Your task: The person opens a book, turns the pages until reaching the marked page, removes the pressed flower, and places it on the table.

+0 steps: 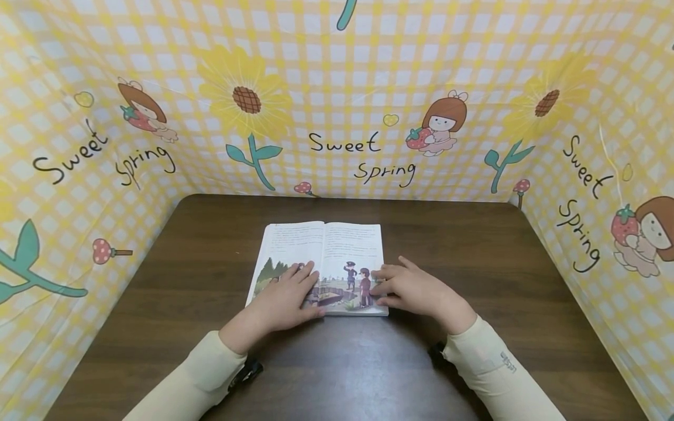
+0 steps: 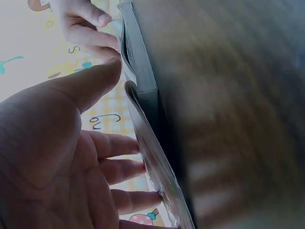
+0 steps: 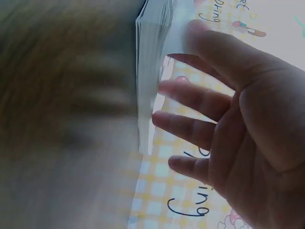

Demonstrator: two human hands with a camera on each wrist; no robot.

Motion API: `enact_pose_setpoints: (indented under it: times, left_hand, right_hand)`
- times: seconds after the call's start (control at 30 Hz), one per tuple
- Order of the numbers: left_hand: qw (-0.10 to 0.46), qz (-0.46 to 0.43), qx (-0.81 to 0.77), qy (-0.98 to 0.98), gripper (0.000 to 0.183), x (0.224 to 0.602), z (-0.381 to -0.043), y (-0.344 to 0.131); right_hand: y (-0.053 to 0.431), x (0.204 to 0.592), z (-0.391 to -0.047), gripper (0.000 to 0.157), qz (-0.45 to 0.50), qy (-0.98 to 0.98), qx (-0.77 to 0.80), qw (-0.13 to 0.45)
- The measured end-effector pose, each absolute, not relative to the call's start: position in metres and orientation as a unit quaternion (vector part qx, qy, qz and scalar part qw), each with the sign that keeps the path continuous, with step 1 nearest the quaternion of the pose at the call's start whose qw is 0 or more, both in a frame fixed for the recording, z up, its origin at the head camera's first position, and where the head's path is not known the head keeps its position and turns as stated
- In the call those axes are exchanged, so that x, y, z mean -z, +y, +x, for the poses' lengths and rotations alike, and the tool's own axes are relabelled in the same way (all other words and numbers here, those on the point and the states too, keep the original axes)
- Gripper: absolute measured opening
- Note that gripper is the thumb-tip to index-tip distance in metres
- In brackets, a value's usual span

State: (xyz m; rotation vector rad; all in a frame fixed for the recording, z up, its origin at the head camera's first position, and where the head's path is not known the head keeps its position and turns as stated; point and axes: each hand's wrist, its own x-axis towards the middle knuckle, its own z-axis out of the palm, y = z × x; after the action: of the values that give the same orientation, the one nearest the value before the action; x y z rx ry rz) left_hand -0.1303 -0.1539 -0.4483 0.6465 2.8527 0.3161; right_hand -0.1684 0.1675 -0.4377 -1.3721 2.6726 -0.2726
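Note:
An open book (image 1: 351, 241) lies on the table, with printed text on the upper pages and a colour picture of figures and trees across the lower half. My left hand (image 1: 284, 297) rests on the left page with fingers spread, covering part of the picture. The left wrist view shows those fingertips (image 2: 151, 196) against the page and the book's thick edge (image 2: 143, 62). My right hand (image 1: 418, 287) is at the right edge of the book, its fingers lightly bent and the fingertips over the picture's margin. In the right wrist view, these fingers (image 3: 183, 128) lie extended beside the page block (image 3: 151, 71).
The dark brown wooden table (image 1: 342, 374) extends around the book on all sides. A yellow checked cloth (image 1: 347, 76) with flowers and lettering surrounds it at the back, left and right. Dark bands (image 1: 246, 374) show under the sleeve cuffs.

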Motion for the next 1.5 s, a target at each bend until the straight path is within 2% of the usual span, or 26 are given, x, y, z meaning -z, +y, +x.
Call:
enact_pose_setpoints:
  times: [0.1, 0.27, 0.43, 0.57, 0.8, 1.13, 1.5]
  left_hand:
    - [0.096, 0.218, -0.103, 0.966, 0.085, 0.449, -0.131, -0.154]
    - [0.094, 0.218, -0.102, 0.966, 0.085, 0.449, -0.131, -0.153]
    - [0.089, 0.224, -0.118, 0.963, 0.082, 0.445, -0.131, -0.154]
    - [0.085, 0.225, -0.120, 0.963, 0.080, 0.444, -0.131, -0.154]
    - [0.073, 0.206, -0.115, 0.969, 0.081, 0.447, -0.130, -0.150]
    - [0.040, 0.185, -0.081, 0.979, 0.091, 0.449, -0.125, -0.141]
    - [0.012, 0.182, -0.081, 0.980, 0.069, 0.450, -0.124, -0.137]
  right_hand:
    - [0.167, 0.434, -0.168, 0.024, -0.480, 0.873, 0.079, 0.041]
    - [0.165, 0.434, -0.166, 0.027, -0.505, 0.861, 0.050, 0.019]
    - [0.163, 0.437, -0.167, 0.011, -0.508, 0.859, 0.045, -0.036]
    - [0.163, 0.436, -0.167, 0.017, -0.468, 0.878, 0.059, -0.077]
    - [0.161, 0.441, -0.168, 0.008, -0.433, 0.884, 0.061, -0.162]
    - [0.157, 0.437, -0.167, 0.011, -0.436, 0.866, 0.098, -0.223]
    - [0.154, 0.428, -0.163, 0.011, -0.447, 0.839, 0.135, -0.279]
